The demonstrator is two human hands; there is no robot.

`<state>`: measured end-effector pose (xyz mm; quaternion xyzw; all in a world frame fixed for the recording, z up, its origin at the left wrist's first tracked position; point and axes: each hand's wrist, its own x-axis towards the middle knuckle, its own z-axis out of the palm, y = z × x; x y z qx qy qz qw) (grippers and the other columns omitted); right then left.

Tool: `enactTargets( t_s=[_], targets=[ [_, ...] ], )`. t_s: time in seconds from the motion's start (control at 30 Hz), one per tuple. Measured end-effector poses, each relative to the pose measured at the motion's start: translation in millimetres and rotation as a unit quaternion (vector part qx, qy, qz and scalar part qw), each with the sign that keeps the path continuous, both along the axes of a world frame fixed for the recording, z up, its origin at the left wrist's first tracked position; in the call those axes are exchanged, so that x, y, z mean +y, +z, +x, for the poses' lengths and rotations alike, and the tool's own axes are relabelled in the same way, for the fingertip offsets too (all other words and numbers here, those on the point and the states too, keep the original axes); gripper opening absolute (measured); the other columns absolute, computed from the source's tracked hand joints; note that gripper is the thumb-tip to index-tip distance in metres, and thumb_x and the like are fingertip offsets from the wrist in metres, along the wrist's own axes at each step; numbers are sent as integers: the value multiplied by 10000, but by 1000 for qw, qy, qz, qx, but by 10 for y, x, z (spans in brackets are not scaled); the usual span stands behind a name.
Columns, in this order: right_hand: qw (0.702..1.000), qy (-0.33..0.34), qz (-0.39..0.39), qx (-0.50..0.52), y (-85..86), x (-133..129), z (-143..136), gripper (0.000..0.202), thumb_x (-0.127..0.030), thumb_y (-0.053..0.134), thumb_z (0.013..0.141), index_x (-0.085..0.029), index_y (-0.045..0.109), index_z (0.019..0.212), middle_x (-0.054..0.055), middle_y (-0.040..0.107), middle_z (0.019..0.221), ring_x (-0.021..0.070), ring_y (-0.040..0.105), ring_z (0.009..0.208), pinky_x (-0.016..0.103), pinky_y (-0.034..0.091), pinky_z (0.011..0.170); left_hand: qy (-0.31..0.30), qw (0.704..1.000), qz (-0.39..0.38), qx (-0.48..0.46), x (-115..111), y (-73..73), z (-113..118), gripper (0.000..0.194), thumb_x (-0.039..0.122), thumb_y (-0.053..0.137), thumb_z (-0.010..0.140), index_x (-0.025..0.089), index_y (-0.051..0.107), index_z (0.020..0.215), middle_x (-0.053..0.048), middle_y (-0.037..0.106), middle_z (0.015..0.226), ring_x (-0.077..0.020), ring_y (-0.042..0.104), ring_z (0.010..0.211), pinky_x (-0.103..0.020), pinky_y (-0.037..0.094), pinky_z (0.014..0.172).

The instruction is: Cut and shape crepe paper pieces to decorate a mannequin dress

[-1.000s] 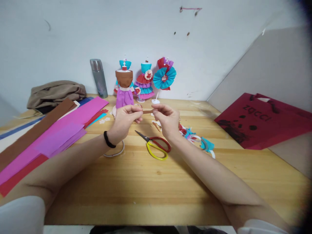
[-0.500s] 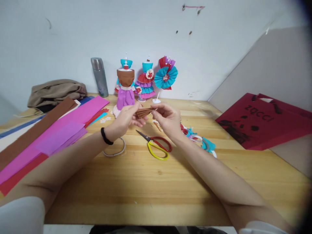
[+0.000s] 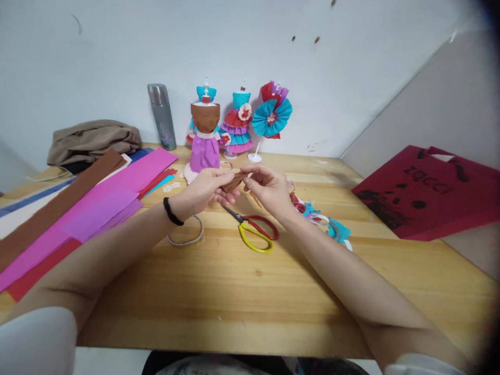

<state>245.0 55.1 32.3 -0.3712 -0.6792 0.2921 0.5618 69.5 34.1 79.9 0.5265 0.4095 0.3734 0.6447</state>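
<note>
A small piece of pleated brown crepe paper (image 3: 233,182) is stretched between my two hands, above the table. My left hand (image 3: 213,188) pinches its left side, thumb on top and the other fingers curled beneath. Its right end sits between the thumb and fingertips of my right hand (image 3: 267,186). Below the hands, scissors (image 3: 255,232) with one red and one yellow handle lie on the wood, blades pointing up and left. Just behind my left hand stands a mini dress form (image 3: 205,130) in a brown top and purple skirt.
Two more paper-dressed forms (image 3: 238,120) and a blue paper rosette (image 3: 272,118) stand by the wall, near a grey flask (image 3: 161,117). Paper sheets (image 3: 97,208) and cloth (image 3: 94,140) lie left. A white ring (image 3: 186,242), paper scraps (image 3: 338,229) and a red bag (image 3: 425,192) are also there.
The view has shifted slightly, so the things on the table sit a little to the right. Both hands still hold the brown paper, its pleats now tilted and less spread to view.
</note>
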Motion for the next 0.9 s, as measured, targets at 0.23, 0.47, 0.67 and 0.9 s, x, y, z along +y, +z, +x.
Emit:
enactTargets(
  t_s=[0.23,0.47,0.67,0.9],
  targets=[
    [999,-8,-32,-3,66,-36,19,221,-261,627,747,-181,721,931,-26,628,602,124,567,534,269,454,535,8,999,-42,3,13,4,-30,306,285,440,1023,90,669,963,-103,731,724,-142,649,519,-236,501,517],
    [993,11,-100,58,114,-18,67,240,-318,618,722,-190,703,906,6,700,760,114,568,508,272,463,509,6,999,1,54,11,34,-66,221,120,500,964,118,666,819,-17,689,616,-94,628,498,-184,471,525],
    [982,62,-138,-112,78,-132,8,125,-239,612,781,-164,699,831,15,694,705,124,586,554,254,458,550,53,995,53,59,133,229,-278,212,132,529,939,99,663,778,-5,668,590,-88,627,523,-170,472,550],
    [899,250,31,-358,-127,-413,-364,401,-9,509,865,-185,698,1173,97,721,1082,185,661,971,305,498,847,73,989,129,-8,97,505,-476,203,112,522,906,75,687,794,4,653,622,-80,638,534,-172,475,570]
  ],
)
